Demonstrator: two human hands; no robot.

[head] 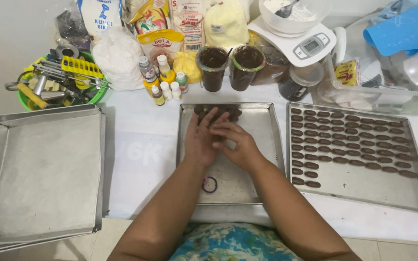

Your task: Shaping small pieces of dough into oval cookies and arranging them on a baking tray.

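My left hand [201,140] and my right hand [238,144] are pressed together, palm against palm, above a square metal tray [267,140]. Whatever lies between the palms is hidden. A small heap of dark brown dough [228,113] rests at the tray's far edge, just beyond my fingertips. A small purple ring [209,184] lies on the tray near my left wrist. To the right, a larger metal tray [364,188] holds several rows of small oval brown dough pieces [344,140].
Stacked bare metal trays [39,174] sit at the left. A green basket of tools [59,79], small bottles [163,79], flour bags [122,53], two cups of dark paste [231,65], a kitchen scale with a bowl [301,41] and plastic boxes [378,92] line the back.
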